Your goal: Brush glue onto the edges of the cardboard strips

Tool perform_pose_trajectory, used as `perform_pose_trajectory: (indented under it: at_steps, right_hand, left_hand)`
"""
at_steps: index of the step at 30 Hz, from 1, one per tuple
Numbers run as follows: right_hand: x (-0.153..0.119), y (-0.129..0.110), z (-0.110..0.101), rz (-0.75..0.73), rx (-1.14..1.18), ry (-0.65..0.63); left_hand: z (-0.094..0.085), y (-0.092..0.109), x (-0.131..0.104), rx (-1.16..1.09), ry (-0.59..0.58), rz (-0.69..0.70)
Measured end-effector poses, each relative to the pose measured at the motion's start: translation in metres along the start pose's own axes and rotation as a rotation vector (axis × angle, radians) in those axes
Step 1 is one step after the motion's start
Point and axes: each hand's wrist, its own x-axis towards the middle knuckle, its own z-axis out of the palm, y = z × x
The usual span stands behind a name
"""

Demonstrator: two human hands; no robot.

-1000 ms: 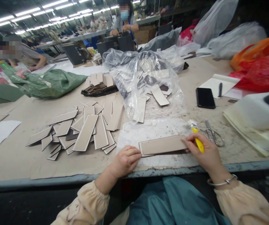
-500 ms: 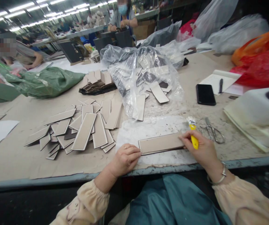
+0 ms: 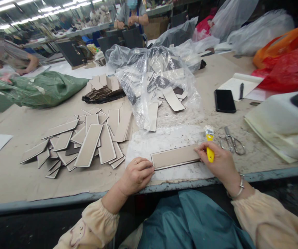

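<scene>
A long beige strip (image 3: 174, 156) with a dark edge lies on white, stained paper (image 3: 141, 141) near the table's front edge. The fingers of my left hand (image 3: 137, 174) are closed on the strip's left end. At its right end, my right hand (image 3: 217, 160) pinches the strip and also holds a yellow-handled brush (image 3: 210, 147), bristles pointing up and away. Just right of the brush lie metal scissors (image 3: 232, 141). Many light-bordered beige pieces (image 3: 89, 145) form a loose pile to the left.
Behind the paper, a clear plastic bag (image 3: 149, 79) holds more pieces, beside a stack (image 3: 103, 86) on black plastic. A phone (image 3: 225, 101), a pen (image 3: 241, 91) on a notepad, and a whitish container (image 3: 283, 121) are at right. Green plastic (image 3: 47, 88) lies left; two people sit beyond.
The whole view has shifted slightly, so things appear a little further left and higher. Both hands keep their hold on the strip, and the brush stays in my right hand.
</scene>
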Motion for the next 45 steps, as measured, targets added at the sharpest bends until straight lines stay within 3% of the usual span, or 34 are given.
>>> perform_pose_trajectory:
  at_steps: [26,45]
  right_hand:
    - [0.0010,-0.0014,-0.0006,-0.129,-0.051,-0.003]
    - [0.0010,-0.0033,-0.0001,-0.140,-0.137,-0.024]
  left_hand:
    - [0.0021,-0.0043,-0.0041,0.051,-0.070,0.008]
    - [0.0029,0.0009,0.0052,-0.022,-0.030,0.017]
